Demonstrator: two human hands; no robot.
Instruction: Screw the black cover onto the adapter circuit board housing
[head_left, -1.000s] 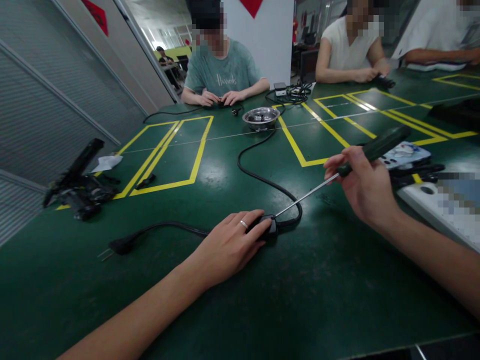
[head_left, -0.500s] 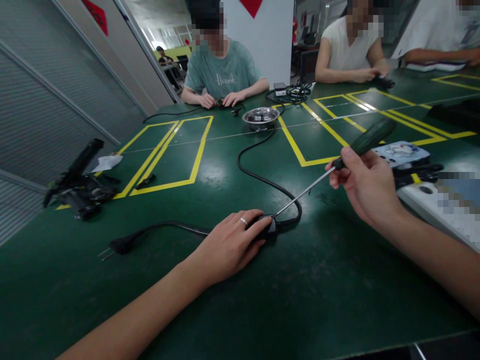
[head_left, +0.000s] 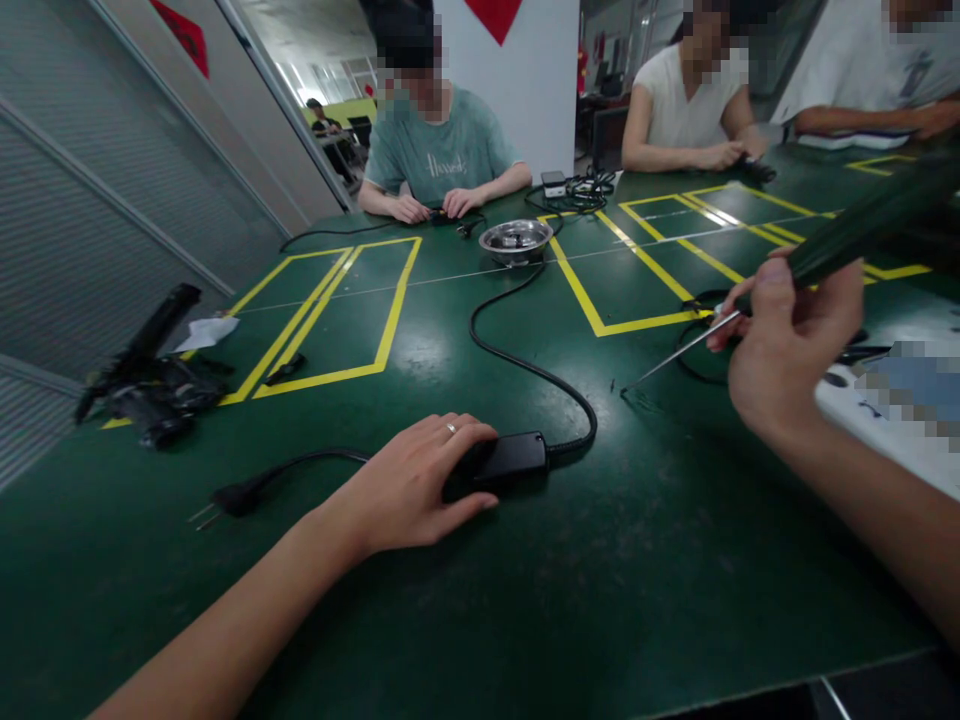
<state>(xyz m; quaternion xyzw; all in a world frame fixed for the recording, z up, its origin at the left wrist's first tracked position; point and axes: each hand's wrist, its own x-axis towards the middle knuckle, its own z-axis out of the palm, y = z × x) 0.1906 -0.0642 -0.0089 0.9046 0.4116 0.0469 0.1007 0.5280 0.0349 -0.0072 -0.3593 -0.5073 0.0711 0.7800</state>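
Observation:
A black power adapter lies flat on the green table, with its cord curving away toward the bowl. My left hand, with a ring on one finger, is wrapped round the adapter's left end and covers that part. The two-pin plug rests left of this hand on its own short cord. In my right hand is a screwdriver with a thick dark green handle, gripped near the shaft. Its tip is down at the table, apart from the adapter, beside a small dark speck.
A metal bowl with small parts stands farther back. Dark gear sits at the left, and a white device at the right. Yellow tape marks the table. Across it, a person in green handles a cord; others sit to the right.
The screwdriver has left the adapter's right end and moved right, its tip now at the table. My left hand has slid left along the adapter, uncovering its right end.

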